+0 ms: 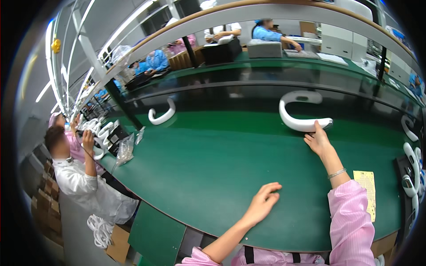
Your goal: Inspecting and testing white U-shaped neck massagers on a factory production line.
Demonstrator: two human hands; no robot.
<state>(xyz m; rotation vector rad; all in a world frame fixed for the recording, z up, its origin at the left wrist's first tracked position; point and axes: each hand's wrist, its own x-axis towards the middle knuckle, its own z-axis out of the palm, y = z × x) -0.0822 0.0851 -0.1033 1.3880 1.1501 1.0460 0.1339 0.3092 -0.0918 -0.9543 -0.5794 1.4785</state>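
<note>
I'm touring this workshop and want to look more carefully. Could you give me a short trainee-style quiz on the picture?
1. Which of the wearer's hands touches a white curved band?
2. True or false: the left hand is empty.
3. What colour is the sheet beside the right sleeve: (a) blue, (b) yellow, (c) red?

Key: 1. The right hand. 2. True. 3. (b).

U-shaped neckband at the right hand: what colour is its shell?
Mostly white; the U-shaped neckband shows best in the head view.
</note>
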